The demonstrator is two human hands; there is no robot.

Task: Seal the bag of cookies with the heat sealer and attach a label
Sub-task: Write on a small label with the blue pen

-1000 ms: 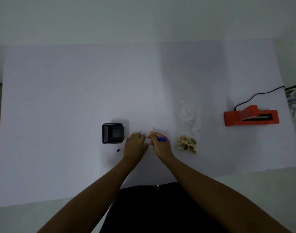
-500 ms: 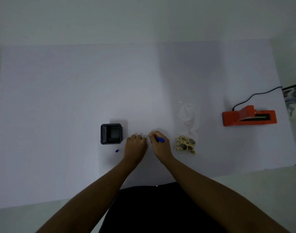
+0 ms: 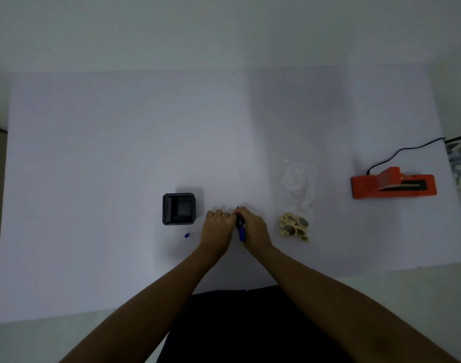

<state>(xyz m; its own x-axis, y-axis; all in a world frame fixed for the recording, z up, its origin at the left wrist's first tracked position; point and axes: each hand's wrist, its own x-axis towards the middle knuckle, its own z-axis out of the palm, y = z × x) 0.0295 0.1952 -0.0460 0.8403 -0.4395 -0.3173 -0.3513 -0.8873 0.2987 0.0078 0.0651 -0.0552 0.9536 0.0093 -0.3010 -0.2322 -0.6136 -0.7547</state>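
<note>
r grip [image 3: 253,226] holds 1 pen [image 3: 241,231], l grip [image 3: 218,224] can't tell; 1 cookie bag [image 3: 297,205], 1 sealer [image 3: 393,186].

Dim, underexposed; cool grey-violet cast over white table [image 3: 119,153]. Light diffuse, shadow edges soft. Broad faint shadow band runs down table right of centre. Short soft shadow falls beyond and right of black container [image 3: 178,208]. Wide-angle bowing: table edges curve, corners stretch. Overall softness. Clear bag [image 3: 298,184] nearly lost against table. Blue pen [image 3: 241,233] in right hand [image 3: 254,227] smeared, finger detail murky. Orange heat sealer [image 3: 393,186] only saturated colour.
</note>
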